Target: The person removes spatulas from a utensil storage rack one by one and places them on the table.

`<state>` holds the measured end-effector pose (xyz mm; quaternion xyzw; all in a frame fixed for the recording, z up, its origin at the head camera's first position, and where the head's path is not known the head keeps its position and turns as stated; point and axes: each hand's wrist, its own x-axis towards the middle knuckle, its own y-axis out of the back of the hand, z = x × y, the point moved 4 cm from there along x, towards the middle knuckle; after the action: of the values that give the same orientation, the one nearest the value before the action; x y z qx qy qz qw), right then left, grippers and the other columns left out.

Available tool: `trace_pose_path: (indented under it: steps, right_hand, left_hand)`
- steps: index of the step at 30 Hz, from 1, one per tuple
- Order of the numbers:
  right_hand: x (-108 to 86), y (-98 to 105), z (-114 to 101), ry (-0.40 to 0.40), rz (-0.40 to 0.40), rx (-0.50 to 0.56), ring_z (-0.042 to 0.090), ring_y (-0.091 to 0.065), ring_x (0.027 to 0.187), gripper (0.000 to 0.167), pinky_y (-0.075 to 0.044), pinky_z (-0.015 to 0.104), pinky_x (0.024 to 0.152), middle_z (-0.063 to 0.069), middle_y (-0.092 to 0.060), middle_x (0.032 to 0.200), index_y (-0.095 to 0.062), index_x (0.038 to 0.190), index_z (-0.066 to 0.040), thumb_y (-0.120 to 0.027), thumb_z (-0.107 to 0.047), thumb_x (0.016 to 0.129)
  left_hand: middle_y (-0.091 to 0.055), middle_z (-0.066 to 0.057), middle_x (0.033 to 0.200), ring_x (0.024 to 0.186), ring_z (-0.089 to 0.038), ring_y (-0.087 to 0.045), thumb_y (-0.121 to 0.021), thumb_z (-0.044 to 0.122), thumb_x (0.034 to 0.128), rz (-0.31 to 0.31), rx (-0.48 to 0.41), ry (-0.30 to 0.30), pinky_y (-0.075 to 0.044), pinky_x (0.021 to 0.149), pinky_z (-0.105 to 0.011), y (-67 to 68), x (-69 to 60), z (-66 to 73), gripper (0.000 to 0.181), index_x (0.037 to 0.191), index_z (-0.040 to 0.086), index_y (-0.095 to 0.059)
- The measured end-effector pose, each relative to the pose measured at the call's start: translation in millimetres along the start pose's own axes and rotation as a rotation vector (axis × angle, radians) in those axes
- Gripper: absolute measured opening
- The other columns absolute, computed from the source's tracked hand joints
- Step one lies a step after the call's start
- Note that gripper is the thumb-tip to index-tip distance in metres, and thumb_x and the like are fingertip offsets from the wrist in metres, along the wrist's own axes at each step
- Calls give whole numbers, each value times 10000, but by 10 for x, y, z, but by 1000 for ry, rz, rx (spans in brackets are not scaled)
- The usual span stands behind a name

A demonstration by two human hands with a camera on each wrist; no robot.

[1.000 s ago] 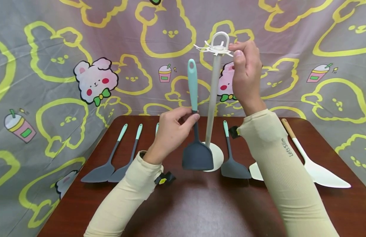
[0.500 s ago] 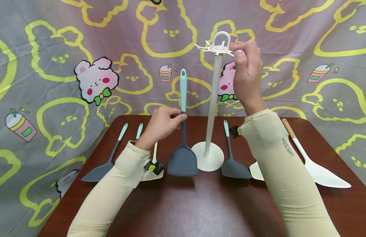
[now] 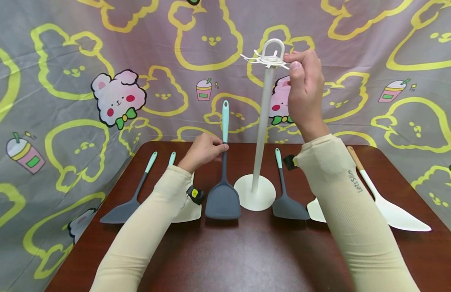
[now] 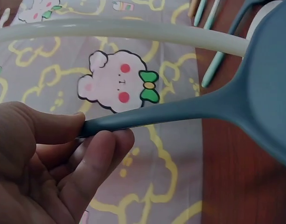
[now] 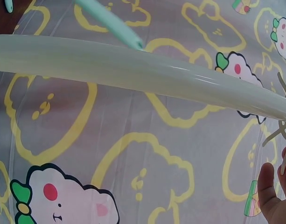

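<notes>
My left hand (image 3: 202, 152) pinches a grey spatula (image 3: 223, 202) with a mint handle, gripping the dark shaft just below the mint part. The spatula stands nearly upright, its wide blade down at the table, left of the white utensil stand (image 3: 262, 121). Whether the blade's edge touches the table is unclear. Up at the stand's ring of hooks (image 3: 270, 61), my right hand (image 3: 306, 89) pinches one hook between thumb and fingers. In the left wrist view, thumb and fingertips meet on the spatula's shaft (image 4: 170, 109).
Grey mint-handled spatulas lie at left (image 3: 121, 211) and right (image 3: 289, 207) of the stand. A white turner (image 3: 190, 213) is partly behind my left forearm. At right lies a white wooden-handled turner (image 3: 400, 213); another white blade (image 3: 316, 211) is half hidden. Patterned cloth hangs behind the table (image 3: 240, 251).
My left hand has moved left, away from the stand, and the spatula has come down toward the table. The right hand stays at the hooks.
</notes>
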<state>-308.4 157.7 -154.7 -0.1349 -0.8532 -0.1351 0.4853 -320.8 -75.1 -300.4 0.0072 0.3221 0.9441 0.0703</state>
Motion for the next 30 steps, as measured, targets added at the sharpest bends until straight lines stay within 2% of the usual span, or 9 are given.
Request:
trace_pose_path:
  steps: [3,11,14,22,24,27,30]
  right_hand:
    - [2,-2,3,-3,2,-2,142,-546,1217,479,-410,224,942,182,-631,1156,-593,1084,80,-356,-290,894]
    - [-2,0,12,-23,6,1,117,-542,1193,488,-415,183,831,161,-637,1160,-598,1084,69,-351,-300,883]
    - [-3,-4,8,-20,5,-2,117,-543,1193,487,-415,190,844,161,-639,1158,-600,1084,68,-353,-301,884]
    - [7,-4,6,-23,13,-9,133,-549,1201,483,-413,215,915,161,-644,1160,-603,1083,65,-354,-299,884]
    - [8,-1,2,-24,15,-8,117,-548,1206,487,-419,211,906,159,-645,1160,-603,1083,64,-356,-306,884]
    - [4,6,6,-1,2,-14,112,-540,1212,482,-430,199,858,171,-638,1165,-600,1083,63,-354,-303,891]
    - [-5,0,22,26,-15,-16,155,-536,1229,470,-436,203,846,190,-627,1168,-594,1087,65,-352,-291,899]
  left_hand:
    - [-706,-135,964,784,-225,-762,-670,196,944,-18,-9,28,-611,709,-297,-53,75,-77,193,967,22,-751]
    - [-732,-156,985,795,-225,-766,-661,193,949,-40,-13,132,-609,703,-289,-191,221,-339,213,1024,11,-744]
    - [-747,-175,986,825,-257,-770,-658,182,946,-37,8,141,-610,704,-296,-220,259,-416,223,1036,-2,-745]
    - [-751,-193,990,791,-236,-771,-645,177,951,-45,60,153,-595,842,-416,-288,327,-600,256,1067,-31,-739]
    - [-748,-190,968,779,-243,-769,-641,178,952,-39,73,138,-600,821,-412,-319,336,-636,250,1045,-30,-743]
    - [-749,-146,876,763,-251,-762,-631,206,961,-24,146,121,-598,717,-340,-377,343,-699,236,966,8,-759]
    - [-713,-91,741,719,-267,-736,-625,239,967,-23,207,137,-525,583,-272,-437,344,-781,251,903,37,-759]
